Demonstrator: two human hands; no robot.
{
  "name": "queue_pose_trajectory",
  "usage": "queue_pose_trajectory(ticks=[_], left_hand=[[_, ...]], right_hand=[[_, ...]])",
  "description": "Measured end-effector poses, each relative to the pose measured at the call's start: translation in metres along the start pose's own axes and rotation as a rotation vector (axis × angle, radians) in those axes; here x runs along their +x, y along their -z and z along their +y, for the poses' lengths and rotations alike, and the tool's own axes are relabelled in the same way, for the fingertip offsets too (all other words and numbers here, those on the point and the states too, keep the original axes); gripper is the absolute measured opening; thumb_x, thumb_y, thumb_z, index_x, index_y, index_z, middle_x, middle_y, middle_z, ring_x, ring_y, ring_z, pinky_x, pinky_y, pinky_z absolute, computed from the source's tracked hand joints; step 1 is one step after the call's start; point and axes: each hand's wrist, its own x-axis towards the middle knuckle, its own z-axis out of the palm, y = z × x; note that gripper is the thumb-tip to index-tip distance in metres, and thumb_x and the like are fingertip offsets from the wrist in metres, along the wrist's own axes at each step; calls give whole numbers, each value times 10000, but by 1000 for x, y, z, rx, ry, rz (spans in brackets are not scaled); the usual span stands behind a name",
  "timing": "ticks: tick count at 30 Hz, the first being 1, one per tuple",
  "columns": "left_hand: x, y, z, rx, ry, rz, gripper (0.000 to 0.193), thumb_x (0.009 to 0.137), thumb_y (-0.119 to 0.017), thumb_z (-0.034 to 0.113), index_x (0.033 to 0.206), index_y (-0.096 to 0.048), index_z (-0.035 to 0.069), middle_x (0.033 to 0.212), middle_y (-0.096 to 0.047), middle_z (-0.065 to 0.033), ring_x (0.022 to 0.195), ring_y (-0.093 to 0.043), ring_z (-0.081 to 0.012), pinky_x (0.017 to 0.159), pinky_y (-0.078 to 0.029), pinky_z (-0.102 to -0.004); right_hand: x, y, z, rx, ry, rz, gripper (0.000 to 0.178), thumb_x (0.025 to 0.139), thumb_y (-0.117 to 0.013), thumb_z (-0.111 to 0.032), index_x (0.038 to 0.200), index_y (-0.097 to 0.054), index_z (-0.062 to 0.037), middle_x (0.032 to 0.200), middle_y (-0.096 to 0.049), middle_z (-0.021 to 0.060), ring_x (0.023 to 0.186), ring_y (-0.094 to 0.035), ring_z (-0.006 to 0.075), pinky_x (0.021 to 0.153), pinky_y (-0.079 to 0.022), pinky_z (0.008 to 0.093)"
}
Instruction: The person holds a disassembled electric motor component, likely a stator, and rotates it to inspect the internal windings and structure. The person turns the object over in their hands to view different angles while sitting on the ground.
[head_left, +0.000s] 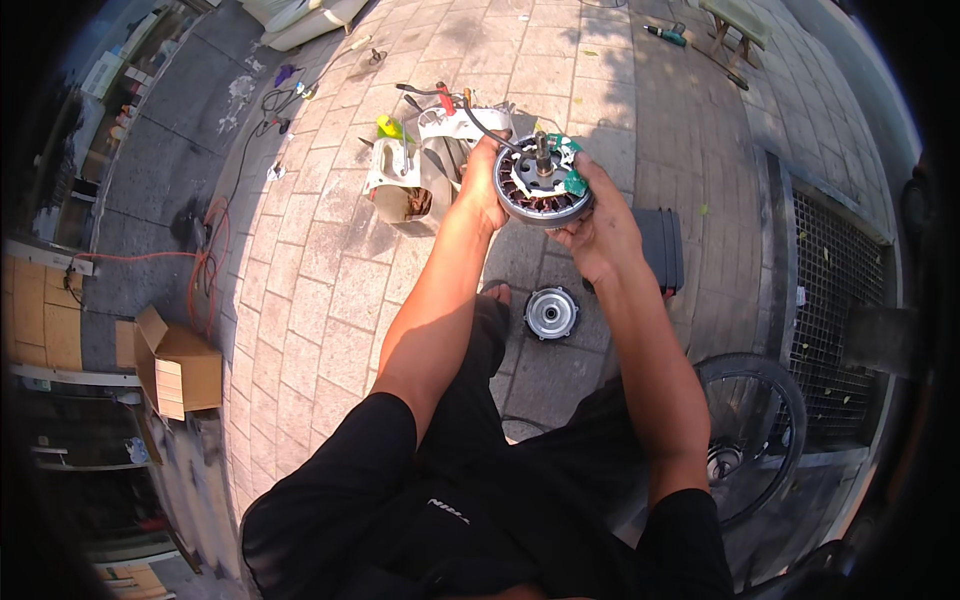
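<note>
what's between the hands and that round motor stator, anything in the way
Nothing visible: the left hand and right hand both grip the motor stator directly at its rim, lifted above the paving.

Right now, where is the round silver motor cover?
In the head view the round silver motor cover lies flat on the paving stones just right of centre, beside the person's foot and below the motor stator held in both hands.

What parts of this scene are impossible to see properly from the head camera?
- Underside of the round motor stator: turned away from the camera, its rim partly covered by the left hand and right hand.
- Wheel: its left side hidden behind the right forearm.
- Tool at the top: too small to identify.
</note>
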Motion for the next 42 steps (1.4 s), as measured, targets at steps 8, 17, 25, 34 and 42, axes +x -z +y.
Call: queue_pose_trajectory(ticks=[8, 17, 25, 34, 42], left_hand=[[-10, -10, 3, 55, -110, 64, 452, 1061, -512, 418, 1169, -651, 1, 1061, -764, -201, 935, -754, -304, 901, -622, -468], [-24, -8, 11, 131, -148, 88, 480, 1065, -499, 468, 1228, -629, 36, 1157, -739, -196, 1025, -739, -271, 927, -586, -428], [-50, -23, -6, -240, -218, -22, 498, 1077, -494, 471, 1247, -679, 41, 1160, -756, -157, 1055, -732, -302, 980, -581, -488], [-55, -24, -4, -440, -236, -124, 565, 1027, -501, 533, 1294, -670, 64, 1227, -734, -139, 1124, -696, -345, 1067, -530, -527], [-42, -9, -7, -441, -355, -249, 568, 1045, -437, 496, 1289, -679, 44, 1228, -745, -175, 1131, -718, -351, 1014, -583, -521]], right_hand=[[8, 6, 8, 145, 25, -36, 437, 1045, -664, -416, 1379, -627, -137, 1288, -738, 72, 1147, -725, 236, 938, -597, 437], [5, 0, 9, 261, 32, -38, 400, 1065, -651, -345, 1375, -630, -93, 1293, -734, 87, 1198, -710, 247, 1003, -595, 457], [12, 5, 19, -123, 247, -85, 554, 990, -774, -367, 1308, -619, 60, 1236, -716, 125, 1092, -698, 200, 1001, -539, 394], [-22, -37, 13, -563, 651, 62, 802, 834, -906, -259, 1403, -478, 109, 1219, -664, 219, 1125, -670, 267, 979, -548, 399], [-38, -42, 20, -864, 1023, 53, 812, 864, -874, -213, 1472, -426, 83, 1369, -579, 223, 1263, -600, 284, 1057, -512, 417]])
